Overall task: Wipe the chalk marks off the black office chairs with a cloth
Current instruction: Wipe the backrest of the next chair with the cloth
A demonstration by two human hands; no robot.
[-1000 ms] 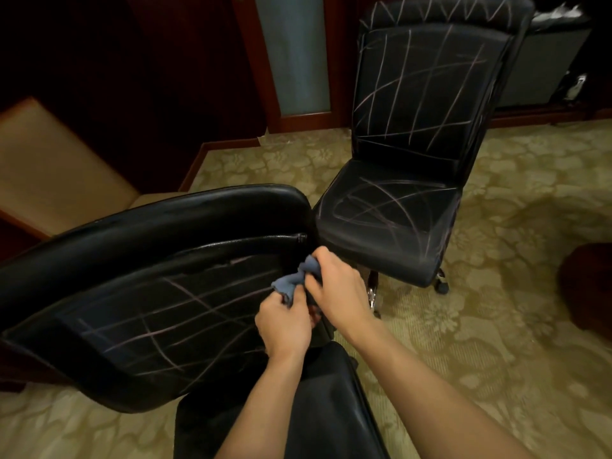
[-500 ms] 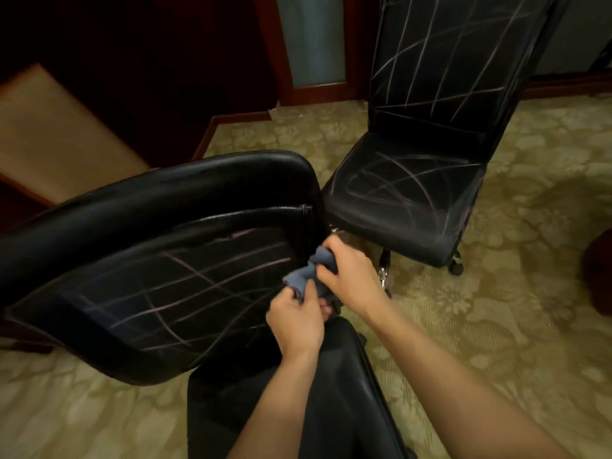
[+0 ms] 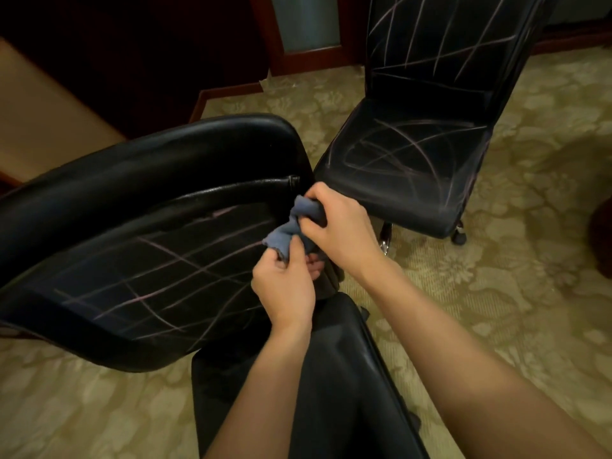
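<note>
Blue cloth (image 3: 294, 226) bunched up between two hands, right by the near chair (image 3: 139, 246).

Both hands pinch the cloth: the left hand (image 3: 286, 286) holds its low end, the right hand (image 3: 337, 226) curls round its top end, hiding part of it. Pale chalk lines (image 3: 172, 260) cross the near chair's back. The far chair (image 3: 414, 154) has lines too, and its top is cut off. Carpet (image 3: 496, 293) lies under both.

The near chair's backrest (image 3: 139, 260) crowds the left; open carpet (image 3: 496, 293) lies right.
</note>
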